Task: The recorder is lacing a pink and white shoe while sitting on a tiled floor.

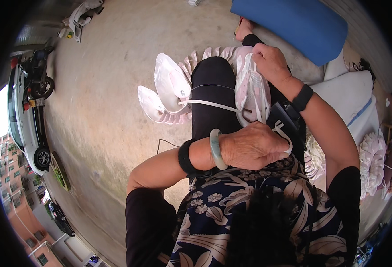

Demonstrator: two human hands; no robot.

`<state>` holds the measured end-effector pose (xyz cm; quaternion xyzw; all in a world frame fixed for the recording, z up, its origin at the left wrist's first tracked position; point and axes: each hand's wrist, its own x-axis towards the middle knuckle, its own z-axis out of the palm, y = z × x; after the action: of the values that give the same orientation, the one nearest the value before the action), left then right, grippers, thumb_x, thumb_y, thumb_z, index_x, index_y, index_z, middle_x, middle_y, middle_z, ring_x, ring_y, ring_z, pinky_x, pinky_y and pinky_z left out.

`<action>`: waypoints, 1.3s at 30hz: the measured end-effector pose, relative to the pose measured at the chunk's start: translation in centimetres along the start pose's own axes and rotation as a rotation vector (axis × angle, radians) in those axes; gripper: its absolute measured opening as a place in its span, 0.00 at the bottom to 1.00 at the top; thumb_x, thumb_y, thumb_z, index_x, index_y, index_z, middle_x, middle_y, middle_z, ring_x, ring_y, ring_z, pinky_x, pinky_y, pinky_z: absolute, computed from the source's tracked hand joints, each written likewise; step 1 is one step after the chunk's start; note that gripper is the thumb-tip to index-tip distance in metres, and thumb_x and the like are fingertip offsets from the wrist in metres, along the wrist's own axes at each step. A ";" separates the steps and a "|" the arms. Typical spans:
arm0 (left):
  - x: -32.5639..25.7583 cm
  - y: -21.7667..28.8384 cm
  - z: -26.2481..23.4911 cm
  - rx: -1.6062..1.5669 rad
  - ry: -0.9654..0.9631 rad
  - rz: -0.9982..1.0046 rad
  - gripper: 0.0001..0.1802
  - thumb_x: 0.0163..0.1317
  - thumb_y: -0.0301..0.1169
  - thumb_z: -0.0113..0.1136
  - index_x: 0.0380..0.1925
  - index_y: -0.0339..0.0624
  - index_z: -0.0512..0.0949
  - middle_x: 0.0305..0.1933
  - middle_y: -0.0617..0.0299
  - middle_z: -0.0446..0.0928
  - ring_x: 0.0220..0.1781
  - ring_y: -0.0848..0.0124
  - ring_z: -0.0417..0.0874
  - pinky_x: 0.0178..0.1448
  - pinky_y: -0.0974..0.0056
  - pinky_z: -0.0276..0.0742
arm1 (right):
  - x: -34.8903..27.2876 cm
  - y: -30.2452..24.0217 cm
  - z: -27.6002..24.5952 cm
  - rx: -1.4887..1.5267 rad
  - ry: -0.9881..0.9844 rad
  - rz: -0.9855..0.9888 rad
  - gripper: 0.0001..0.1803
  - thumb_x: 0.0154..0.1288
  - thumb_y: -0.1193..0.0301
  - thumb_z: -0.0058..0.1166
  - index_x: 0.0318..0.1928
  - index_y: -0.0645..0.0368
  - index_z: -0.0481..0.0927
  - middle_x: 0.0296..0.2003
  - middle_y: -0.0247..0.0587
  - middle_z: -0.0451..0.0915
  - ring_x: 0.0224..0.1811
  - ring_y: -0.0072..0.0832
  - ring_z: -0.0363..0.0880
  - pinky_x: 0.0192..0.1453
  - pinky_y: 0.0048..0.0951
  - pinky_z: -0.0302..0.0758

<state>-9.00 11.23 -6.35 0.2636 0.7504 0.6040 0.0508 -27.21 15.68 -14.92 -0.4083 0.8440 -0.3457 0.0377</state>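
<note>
1. Across the person's lap, in the head view, a pink and white shoe upper [251, 91] lies on the right thigh, its white laces crossing its top.
2. The right hand [271, 62] rests on the far end of the upper, fingers curled over its edge and pressing it down; this grip is clamped on the upper. A black band sits on that wrist.
3. The left hand [253, 147] lies near the body, just below the upper, its grip closed around a white lace [209, 104]. One strand runs taut from near the upper leftward over the black-clad knee [213, 84]; a loop of lace shows at the hand's right side [287, 140]. A pale green bangle [216, 149] and a black cuff ring that forearm.
4. Left of the knee, a stack of white and pink uppers [169, 86] hangs over the concrete floor [115, 66], and the taut lace reaches them.
5. More pink pieces fan out beyond the knee [213, 52].
6. A blue cushion [294, 22] lies at the floor's far right, white sacks [351, 95] beside it.
7. A white car [26, 111] stands at the floor's left edge.
</note>
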 end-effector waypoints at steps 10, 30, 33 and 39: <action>0.0 -0.6 0.5 -0.017 -0.004 0.016 0.05 0.55 0.22 0.54 0.24 0.34 0.68 0.21 0.52 0.70 0.27 0.51 0.74 0.30 0.57 0.68 | -3.1 0.3 -1.5 -0.157 -0.246 -0.067 0.07 0.45 0.72 0.53 0.27 0.60 0.73 0.22 0.47 0.76 0.26 0.45 0.76 0.30 0.39 0.71; 0.2 -0.6 0.7 -0.001 -0.066 -0.148 0.03 0.53 0.20 0.55 0.28 0.33 0.72 0.23 0.51 0.73 0.28 0.52 0.76 0.31 0.60 0.72 | -5.0 1.8 -0.2 0.108 -0.031 0.120 0.07 0.51 0.72 0.47 0.32 0.54 0.75 0.22 0.44 0.77 0.27 0.46 0.76 0.32 0.42 0.72; 0.5 -0.3 0.6 -0.012 -0.060 -0.142 0.03 0.52 0.19 0.54 0.29 0.33 0.72 0.24 0.51 0.73 0.28 0.53 0.77 0.31 0.61 0.72 | -5.3 2.2 -0.3 -0.051 0.037 -0.120 0.06 0.51 0.72 0.46 0.31 0.54 0.75 0.23 0.43 0.77 0.27 0.46 0.76 0.32 0.41 0.73; 0.4 0.3 -0.3 -0.072 0.009 -0.168 0.03 0.56 0.23 0.54 0.29 0.33 0.72 0.22 0.53 0.72 0.26 0.54 0.77 0.30 0.63 0.72 | -5.6 3.7 0.2 0.582 -0.020 0.334 0.06 0.54 0.72 0.44 0.29 0.60 0.74 0.20 0.41 0.76 0.20 0.30 0.76 0.28 0.28 0.73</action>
<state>-9.34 11.22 -5.86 0.1948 0.7479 0.6255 0.1075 -25.85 21.12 -18.59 -0.2399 0.7646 -0.5573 0.2171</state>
